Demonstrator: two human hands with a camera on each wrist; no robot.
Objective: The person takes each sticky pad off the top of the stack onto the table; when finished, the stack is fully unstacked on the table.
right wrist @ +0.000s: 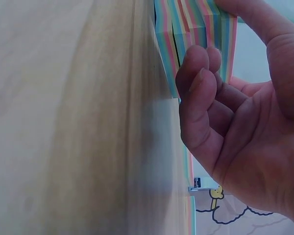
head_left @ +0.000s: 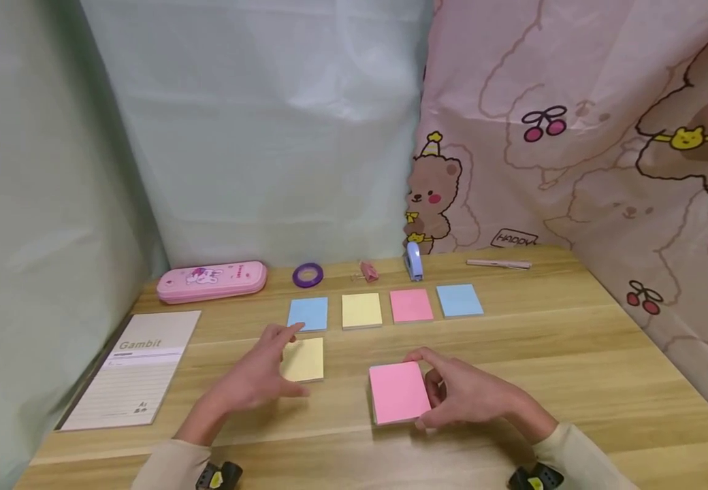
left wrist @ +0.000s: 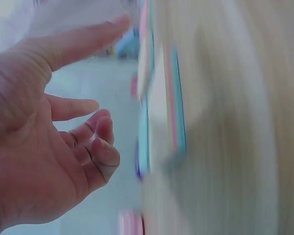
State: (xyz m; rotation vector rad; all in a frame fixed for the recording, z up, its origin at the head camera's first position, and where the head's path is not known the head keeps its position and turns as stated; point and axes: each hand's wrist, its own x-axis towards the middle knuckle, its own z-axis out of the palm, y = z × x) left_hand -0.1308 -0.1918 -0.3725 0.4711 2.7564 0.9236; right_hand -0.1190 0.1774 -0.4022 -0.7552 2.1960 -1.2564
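My right hand (head_left: pixel 467 393) holds a thick stack of sticky note pads (head_left: pixel 399 393) with pink on top, thumb at its near edge and index finger at its far edge. Striped sides of several pads (right wrist: pixel 196 24) show in the right wrist view. My left hand (head_left: pixel 256 374) hovers with thumb and fingers apart around a yellow-topped sticky note pad (head_left: pixel 305 361), which lies on the table. In the left wrist view a gap shows between the left palm (left wrist: pixel 34 161) and that pad (left wrist: pixel 179 105). Behind it sits a blue-topped pad (head_left: pixel 308 313), partly overlapped by a left fingertip.
Further right in the back row lie a yellow pad (head_left: pixel 361 311), a pink pad (head_left: pixel 411 305) and a blue pad (head_left: pixel 459 300). Behind them are a pencil case (head_left: pixel 212 281), purple tape roll (head_left: pixel 308 275), pink clip (head_left: pixel 369 271), blue stapler (head_left: pixel 414 261) and pen (head_left: pixel 498 264). A notebook (head_left: pixel 133 367) lies left.
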